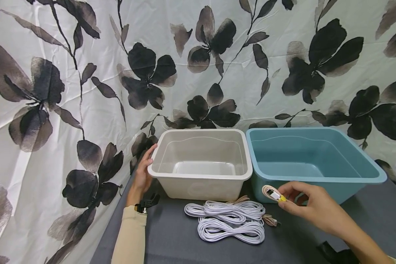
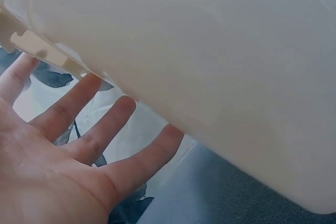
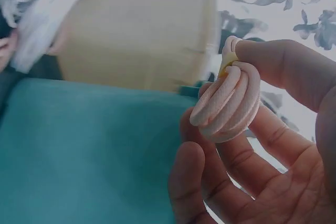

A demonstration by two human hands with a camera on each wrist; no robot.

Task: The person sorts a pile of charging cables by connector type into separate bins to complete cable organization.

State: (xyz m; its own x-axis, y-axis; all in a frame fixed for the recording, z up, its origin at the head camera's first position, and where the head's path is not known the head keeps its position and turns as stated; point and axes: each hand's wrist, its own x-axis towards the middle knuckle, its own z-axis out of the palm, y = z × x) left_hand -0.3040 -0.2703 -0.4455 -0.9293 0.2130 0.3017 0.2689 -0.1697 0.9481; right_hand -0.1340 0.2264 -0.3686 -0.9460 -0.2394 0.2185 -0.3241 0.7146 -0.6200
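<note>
My left hand (image 1: 142, 179) rests against the left side of a cream plastic bin (image 1: 198, 187), with its fingers extended. In the left wrist view, its fingertips meet the edge of the bin wall (image 2: 210, 51). My right hand (image 1: 311, 203) pinches a small coiled pale-pink cable (image 1: 270, 191) with a yellow tie, in front of the blue bin (image 1: 316, 179). The right wrist view shows the coil's braided loops (image 3: 231, 108) between thumb and fingers. Below the cream bin lie bundled white cables (image 1: 231, 230), and a beige cable (image 1: 269, 220) sticks out from under them.
The two bins stand side by side on a dark grey tabletop (image 1: 171, 245). A floral curtain (image 1: 105, 66) hangs right behind them and along the left. A black object (image 1: 336, 253) lies near the right forearm.
</note>
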